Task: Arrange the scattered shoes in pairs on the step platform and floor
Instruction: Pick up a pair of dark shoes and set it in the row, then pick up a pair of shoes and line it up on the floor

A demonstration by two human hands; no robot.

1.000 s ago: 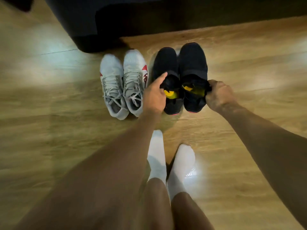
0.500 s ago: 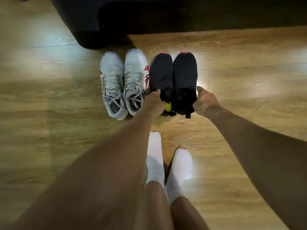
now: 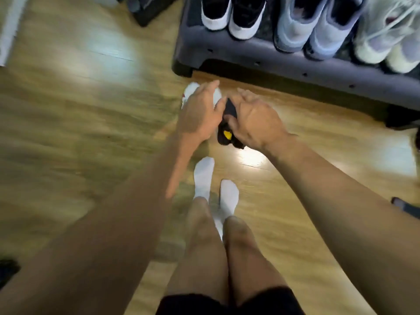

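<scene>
My left hand [image 3: 200,114] hovers with fingers spread over the white sneakers [image 3: 190,88] on the wood floor, hiding most of them. My right hand [image 3: 256,119] is spread over the black shoes [image 3: 230,108], whose yellow insole shows between my hands. Its thumb lies close to a black shoe; neither hand grips anything. Both floor pairs sit just in front of the grey step platform [image 3: 250,57]. On the platform stand a black-and-white pair [image 3: 229,17], a light blue pair [image 3: 313,26] and a cream pair [image 3: 386,35].
My feet in white socks [image 3: 204,176] stand just behind the floor shoes. A dark object [image 3: 150,10] lies at the top left of the platform. Other dark items sit at the right edge [image 3: 406,208] and bottom left [image 3: 6,271].
Both hands have let go of the black shoes' heels and opened above the two floor pairs. The view has lifted, bringing the platform and its shoes into sight.
</scene>
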